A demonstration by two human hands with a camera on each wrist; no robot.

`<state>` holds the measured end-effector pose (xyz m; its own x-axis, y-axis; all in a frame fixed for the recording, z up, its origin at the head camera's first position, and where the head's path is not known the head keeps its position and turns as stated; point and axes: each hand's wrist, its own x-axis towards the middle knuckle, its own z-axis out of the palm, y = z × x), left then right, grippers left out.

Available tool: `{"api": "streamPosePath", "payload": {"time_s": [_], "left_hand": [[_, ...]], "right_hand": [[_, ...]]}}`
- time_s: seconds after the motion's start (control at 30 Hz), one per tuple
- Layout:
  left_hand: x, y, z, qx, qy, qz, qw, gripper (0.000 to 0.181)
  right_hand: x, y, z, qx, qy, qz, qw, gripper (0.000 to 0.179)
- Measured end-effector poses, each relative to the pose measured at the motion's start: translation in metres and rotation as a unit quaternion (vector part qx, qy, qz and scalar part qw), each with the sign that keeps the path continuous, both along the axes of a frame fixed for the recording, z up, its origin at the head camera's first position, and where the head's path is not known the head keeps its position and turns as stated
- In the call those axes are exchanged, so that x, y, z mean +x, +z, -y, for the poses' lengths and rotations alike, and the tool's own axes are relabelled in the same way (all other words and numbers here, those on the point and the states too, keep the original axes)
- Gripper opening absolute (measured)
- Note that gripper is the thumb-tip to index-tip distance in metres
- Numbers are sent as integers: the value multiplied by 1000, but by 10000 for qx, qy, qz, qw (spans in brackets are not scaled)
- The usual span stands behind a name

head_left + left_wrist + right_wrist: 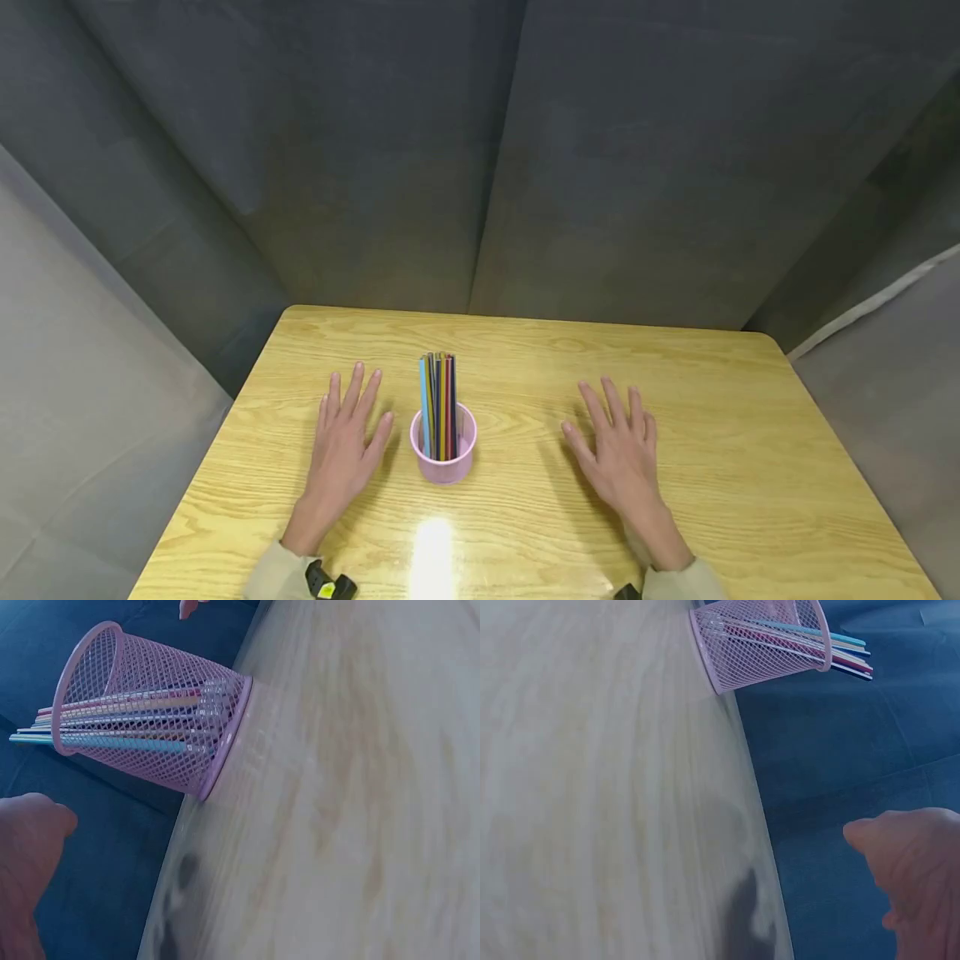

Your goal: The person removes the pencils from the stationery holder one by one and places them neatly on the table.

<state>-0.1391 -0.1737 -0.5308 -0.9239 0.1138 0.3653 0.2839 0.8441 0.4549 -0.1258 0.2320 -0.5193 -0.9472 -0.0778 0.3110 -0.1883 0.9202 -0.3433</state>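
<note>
L hand & R hand, both splayed, flank pink mesh cup w/ pencils.

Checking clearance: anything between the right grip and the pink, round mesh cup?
Head view: no objects, just yellow wood-grain tabletop between right grip and pink mesh cup.

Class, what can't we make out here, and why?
Head view: exact number of slim, straight multicoloured sticks; they overlap.
Right wrist view: one side of the pink, round mesh cup; cut by the top edge.
Left wrist view: most of the bare left hand; cut by the left edge.
</note>
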Motion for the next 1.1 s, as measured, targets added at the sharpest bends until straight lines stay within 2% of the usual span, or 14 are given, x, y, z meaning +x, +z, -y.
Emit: {"api": "streamPosePath", "payload": {"time_s": [0.13,0.23,0.3,0.47,0.57,0.7,0.8,0.93,1.1], "left_hand": [[2,0,-1,484,-363,36,9982,65],[6,-3,-2,919,-689,222,9931,70],[9,-5,-2,1181,-929,447,9876,77],[15,-5,-5,1790,-1485,992,9675,101],[15,-5,-6,2035,-1752,1108,9569,108],[13,-4,-9,2107,-2026,1168,9492,113],[12,-2,-12,2095,-2133,1266,9458,116],[11,-3,-15,2284,-2152,1508,9375,118],[6,-9,-20,2936,-2255,1688,9135,109]], "right_hand": [[-4,2,0,-255,250,-153,9992,69],[-7,4,1,-443,384,-252,9980,65],[-8,5,1,-570,472,-364,9966,62],[-10,8,5,-989,753,-800,9890,53],[-12,9,7,-1240,958,-1066,9819,47],[-15,9,11,-1510,1263,-1289,9719,42],[-16,10,14,-1715,1460,-1277,9659,40],[-15,12,19,-2054,1687,-1108,9576,38],[-15,17,28,-2448,1962,-795,9462,38]]}}
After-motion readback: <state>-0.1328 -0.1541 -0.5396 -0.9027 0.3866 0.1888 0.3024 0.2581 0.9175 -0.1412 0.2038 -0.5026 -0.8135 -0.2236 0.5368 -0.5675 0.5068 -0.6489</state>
